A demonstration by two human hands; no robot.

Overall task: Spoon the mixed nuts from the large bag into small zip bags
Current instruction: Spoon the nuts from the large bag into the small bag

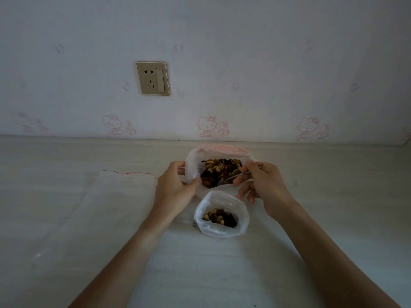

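The large clear bag (pixel 191 161) stands open on the table near the wall, with mixed nuts (pixel 222 168) inside. My left hand (pixel 175 185) pinches its left rim and holds the mouth open. My right hand (pixel 262 183) grips a metal spoon (pixel 233 177) whose bowl dips into the nuts. Just in front stands a small zip bag (pixel 201 215), open, with a small heap of nuts (pixel 221 216) at its bottom.
Empty clear zip bags with red seal lines (pixel 89 205) lie flat on the pale table (pixel 200 274) to the left. The wall (pixel 266 63) with a power socket (pixel 153 78) rises right behind the large bag.
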